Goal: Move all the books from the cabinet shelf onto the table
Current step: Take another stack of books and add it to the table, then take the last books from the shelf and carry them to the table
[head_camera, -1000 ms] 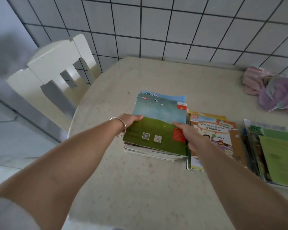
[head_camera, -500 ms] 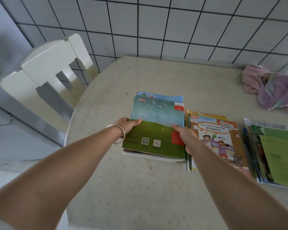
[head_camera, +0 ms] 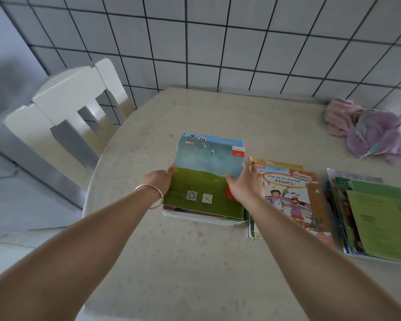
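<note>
Left hand (head_camera: 160, 181) and right hand (head_camera: 245, 185) spread flat against stack (head_camera: 206, 181) sides (uneven edges); careless nudge could topple books.

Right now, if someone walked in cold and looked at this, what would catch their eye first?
Two bare arms reach in from the bottom, with the left hand and right hand on the sides of a stack of books mid-table, its top cover showing sky and grass. Two more book piles lie to its right. A white chair stands at the left, and a bundle of pink cloth sits far right by the tiled wall.
</note>
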